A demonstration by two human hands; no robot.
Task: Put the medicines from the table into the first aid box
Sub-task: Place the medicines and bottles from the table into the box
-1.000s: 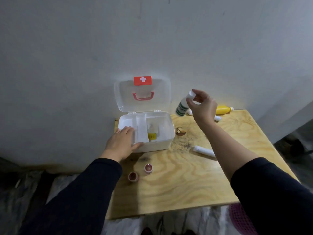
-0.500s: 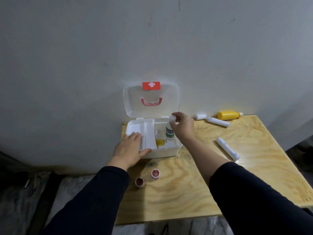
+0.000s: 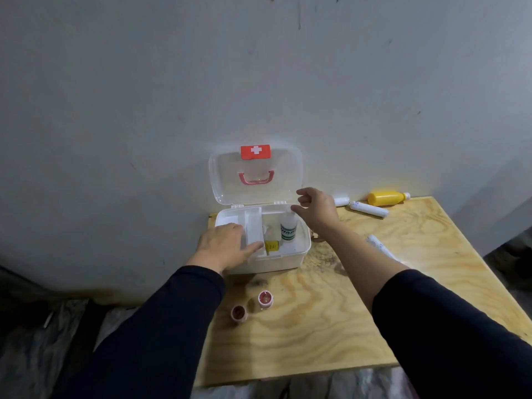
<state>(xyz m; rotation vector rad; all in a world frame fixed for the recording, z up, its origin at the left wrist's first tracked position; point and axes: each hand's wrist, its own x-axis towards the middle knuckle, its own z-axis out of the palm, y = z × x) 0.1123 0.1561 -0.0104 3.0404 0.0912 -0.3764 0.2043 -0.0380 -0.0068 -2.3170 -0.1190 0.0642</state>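
Bottle (image 3: 288, 229) in box (image 3: 299, 256), below open fingers (image 3: 302, 200).

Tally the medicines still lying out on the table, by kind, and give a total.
Yellow bottle: 1
White tubes: 3 (small one by the wall, long one beside it, one partly hidden behind the right forearm)
Small red-topped jars: 2 (nearer one, farther one)
Total: 6
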